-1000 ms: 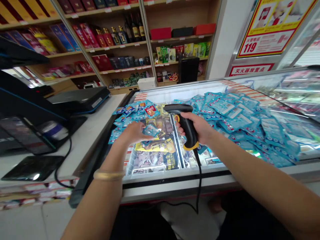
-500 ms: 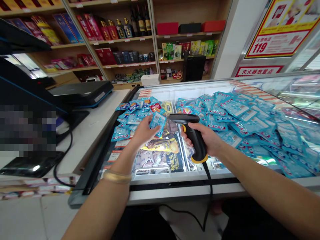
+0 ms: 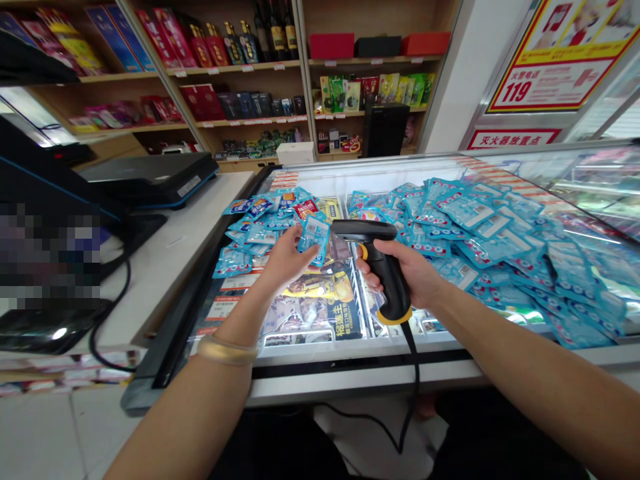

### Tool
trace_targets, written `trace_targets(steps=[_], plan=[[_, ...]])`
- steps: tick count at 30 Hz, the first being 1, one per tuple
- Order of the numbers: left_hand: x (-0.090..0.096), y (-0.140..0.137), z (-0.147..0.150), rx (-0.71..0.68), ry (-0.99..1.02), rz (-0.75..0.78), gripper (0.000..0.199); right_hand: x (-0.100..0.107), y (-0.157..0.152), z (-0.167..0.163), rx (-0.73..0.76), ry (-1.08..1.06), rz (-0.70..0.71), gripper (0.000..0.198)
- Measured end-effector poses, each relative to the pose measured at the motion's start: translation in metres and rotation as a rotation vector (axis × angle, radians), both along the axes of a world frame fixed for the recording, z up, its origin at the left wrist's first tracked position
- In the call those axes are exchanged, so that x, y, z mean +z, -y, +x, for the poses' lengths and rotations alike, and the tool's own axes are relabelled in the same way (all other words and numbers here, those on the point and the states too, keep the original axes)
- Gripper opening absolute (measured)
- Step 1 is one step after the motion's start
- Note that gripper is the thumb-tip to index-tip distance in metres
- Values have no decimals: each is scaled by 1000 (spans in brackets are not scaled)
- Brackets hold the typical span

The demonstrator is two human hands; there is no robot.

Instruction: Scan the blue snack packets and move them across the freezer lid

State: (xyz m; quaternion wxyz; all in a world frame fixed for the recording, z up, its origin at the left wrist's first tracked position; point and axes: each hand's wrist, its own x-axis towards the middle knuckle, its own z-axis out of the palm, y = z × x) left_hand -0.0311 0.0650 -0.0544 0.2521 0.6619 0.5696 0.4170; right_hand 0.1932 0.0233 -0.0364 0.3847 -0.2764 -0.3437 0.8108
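A small blue snack packet (image 3: 314, 239) is pinched in my left hand (image 3: 287, 260), its printed barcode side facing up. My right hand (image 3: 407, 270) is wrapped round the grip of a black and yellow barcode scanner (image 3: 393, 280). The scanner's head points left at the packet, a short gap apart. Beyond my left hand lies a smaller heap of blue packets (image 3: 263, 233) with a red one (image 3: 305, 209) among them. To the right of the scanner spreads a large pile of similar blue packets (image 3: 480, 233). Both heaps rest on the glass top of a freezer (image 3: 295, 381).
The scanner's black cable (image 3: 414, 373) hangs over the freezer's front edge. On the left counter (image 3: 200, 230) are a black scale (image 3: 155, 177) and a dark screen. Shelves with bottles and boxes (image 3: 333, 47) stand behind. Through the glass, packaged goods (image 3: 320, 313) show.
The whole view has shifted slightly, moving the scene a little left and up. Both hands keep the same hold, with the packet still in front of the scanner.
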Motion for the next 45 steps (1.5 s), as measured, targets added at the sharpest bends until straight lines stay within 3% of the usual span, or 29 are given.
trace_targets(steps=[10,19,26,31,36,40,42,45], plan=[[-1,-1,0,-3,-9,-15,26,-1,-1,0,13,7,18,25],[5,5,3,-47,124,-153,25,-1,-1,-1,0,-5,-1,23],[1,-10,11,152,213,-95,43,10,-6,5,-91,-56,-21,21],[25,-22,61,54,298,-74,50,29,-8,47,-242,-79,102,20],[53,-40,152,-95,295,-56,41,44,-5,116,-444,-32,196,21],[64,-56,223,-204,267,-43,43,47,-8,162,-560,-27,213,21],[63,-59,247,-242,164,-22,51,43,-11,177,-600,-33,196,21],[54,-53,260,-251,-159,92,62,34,-16,188,-657,-58,115,21]])
